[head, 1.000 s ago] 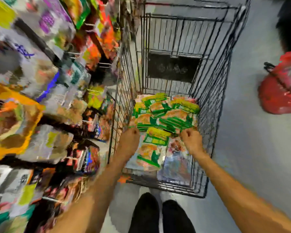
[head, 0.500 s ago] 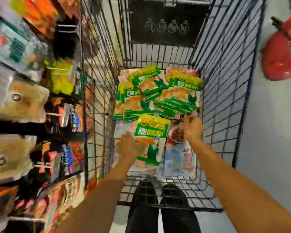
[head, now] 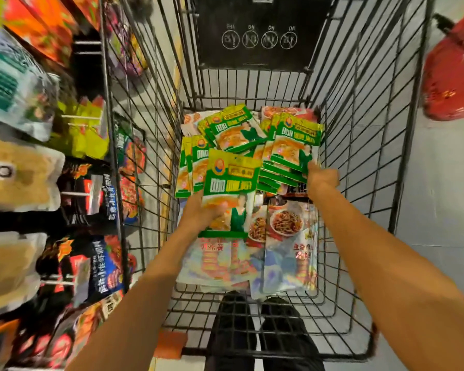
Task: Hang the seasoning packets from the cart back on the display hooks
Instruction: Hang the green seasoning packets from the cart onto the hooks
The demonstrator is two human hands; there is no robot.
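While both arms reach down into the wire cart [head: 359, 162], each hand has hold of green packaging. The left hand [head: 201, 210], just toward 7 o'clock from the middle of the view, curls its fingers around the lower left edge of a green seasoning packet [head: 231, 188]. This packet is raised above the heap and faces the camera, slightly tilted.

The right hand [head: 320, 178], at about 3 o'clock from that packet, is closed in a fist on the lower right corner of a fan of green packets [head: 292, 145]. The fan's right edge lies just beside the cart's right wire wall. A further pile of green packets [head: 236, 129] sits toward 12 o'clock at the far end of the cart floor, below a black placard [head: 260, 36] on the end wall.

Toward 6 o'clock, pale packets [head: 289, 258] printed with dishes lie flat and overlapping, reaching nearly from one side wall to the other. Nearer the person a strip of bare wire floor shows, with dark trouser legs [head: 233, 330] visible through it.

At 9 o'clock the cart's left wall stands close beside the display, leaving only a narrow gap. There, white display hooks [head: 77, 194] jut toward the cart carrying dark hanging packets [head: 102, 199]. At 3 o'clock a broad stretch of grey floor [head: 445, 199] runs along the cart's right wall. A red basket [head: 450, 76] sits on it at 2 o'clock, apart from the cart.
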